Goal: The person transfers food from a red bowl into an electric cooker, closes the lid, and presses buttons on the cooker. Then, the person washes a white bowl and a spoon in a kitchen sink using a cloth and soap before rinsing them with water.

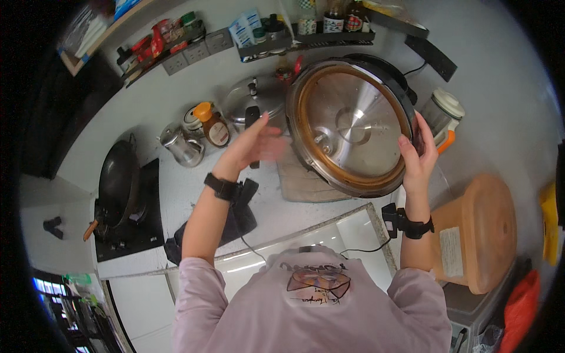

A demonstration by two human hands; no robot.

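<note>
My right hand (418,156) grips the right rim of a large round pressure-cooker lid (359,125). The lid is tilted so its shiny metal underside faces me, and a brownish sealing ring runs around it. Black plastic (384,70) shows behind its upper right edge; I cannot tell whether it belongs to the lid or to a cooker body. Motion-blurred and holding nothing, my left hand (260,141) is just left of the lid's rim. Beyond that hand is a domed steel lid (260,99) with a black handle. A beige mat or board (309,181) lies beneath the pressure-cooker lid.
Left on the white counter (176,189) are a steel jug (181,145), an orange-capped bottle (214,125) and a wok (118,183) on a black cooktop (150,207). A blender jug (443,110) and a tan lidded bin (476,234) are at right. Wall racks (309,40) hold condiments.
</note>
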